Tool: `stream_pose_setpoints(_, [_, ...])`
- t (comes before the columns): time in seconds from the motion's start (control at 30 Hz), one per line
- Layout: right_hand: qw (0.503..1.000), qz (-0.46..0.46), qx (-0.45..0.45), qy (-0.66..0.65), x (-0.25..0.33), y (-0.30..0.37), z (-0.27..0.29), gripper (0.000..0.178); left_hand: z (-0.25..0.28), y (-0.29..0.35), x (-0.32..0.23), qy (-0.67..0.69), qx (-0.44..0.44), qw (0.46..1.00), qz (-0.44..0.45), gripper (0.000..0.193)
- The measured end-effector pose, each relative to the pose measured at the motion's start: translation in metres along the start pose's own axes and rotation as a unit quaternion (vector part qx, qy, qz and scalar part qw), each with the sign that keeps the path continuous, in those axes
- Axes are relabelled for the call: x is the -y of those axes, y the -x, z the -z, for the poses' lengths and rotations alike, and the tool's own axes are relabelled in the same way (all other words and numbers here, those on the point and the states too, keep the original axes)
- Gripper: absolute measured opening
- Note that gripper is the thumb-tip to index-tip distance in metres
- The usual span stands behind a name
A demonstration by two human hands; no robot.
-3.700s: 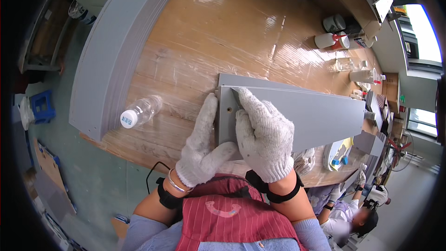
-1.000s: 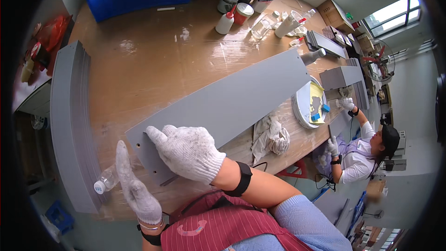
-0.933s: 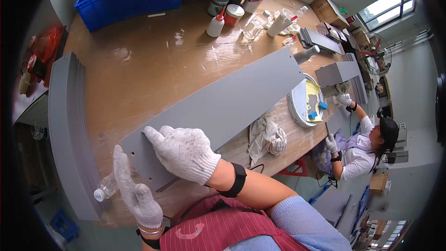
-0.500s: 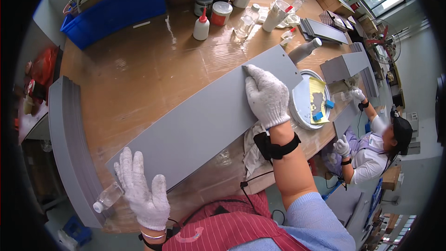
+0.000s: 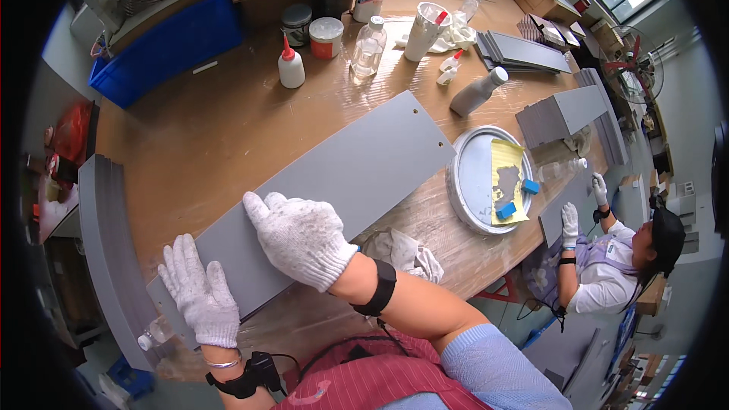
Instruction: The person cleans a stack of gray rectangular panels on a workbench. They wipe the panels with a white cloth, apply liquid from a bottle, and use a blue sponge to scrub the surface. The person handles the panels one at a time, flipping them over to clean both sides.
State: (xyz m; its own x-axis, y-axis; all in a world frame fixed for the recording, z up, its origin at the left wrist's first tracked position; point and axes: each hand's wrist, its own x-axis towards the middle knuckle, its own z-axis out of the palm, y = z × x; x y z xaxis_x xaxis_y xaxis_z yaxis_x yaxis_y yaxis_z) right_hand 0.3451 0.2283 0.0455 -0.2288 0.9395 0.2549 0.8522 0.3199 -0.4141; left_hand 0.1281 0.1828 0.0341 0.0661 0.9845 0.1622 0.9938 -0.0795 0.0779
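Note:
A long grey panel (image 5: 364, 159) with small holes at its far right end lies slantwise on the table. My left hand (image 5: 199, 296), in a white glove, rests flat on the panel's near left end, fingers stretched out. My right hand (image 5: 304, 241), also gloved, presses on the panel closer to its left end. Its fingers are curled together, and whatever they hold is hidden. Beside my left hand, a clear bottle with a white cap (image 5: 153, 334) lies partly hidden.
Stacked grey panels (image 5: 106, 243) stand along the left edge. A round lid (image 5: 463, 190) carries yellow sandpaper (image 5: 507, 175) and blue blocks (image 5: 506, 210). A crumpled rag (image 5: 402, 252) lies near me. Bottles, including a red-tipped one (image 5: 291, 68), stand behind. A co-worker (image 5: 607, 258) works at right.
My right hand has slid along the panel from its far right part toward the left end. My left hand stays at the near left end. The co-worker's hands have shifted.

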Motion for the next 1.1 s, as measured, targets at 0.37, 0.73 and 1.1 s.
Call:
stream_pose_setpoints(0.37, [0.933,-0.277,-0.209,0.100,-0.203,0.017,0.095,0.025,0.007,0.027,0.004,-0.007,0.007,1.000,0.014,0.053])
stream_pose_setpoints(0.73, [0.946,-0.268,-0.167,0.073,-0.205,0.012,0.095,0.022,0.010,0.027,0.002,-0.005,0.004,1.000,0.017,0.052])
stream_pose_setpoints(1.1, [0.892,-0.308,-0.300,-0.139,-0.197,0.092,0.090,0.026,0.009,0.033,0.004,0.013,-0.001,1.000,0.021,0.051])
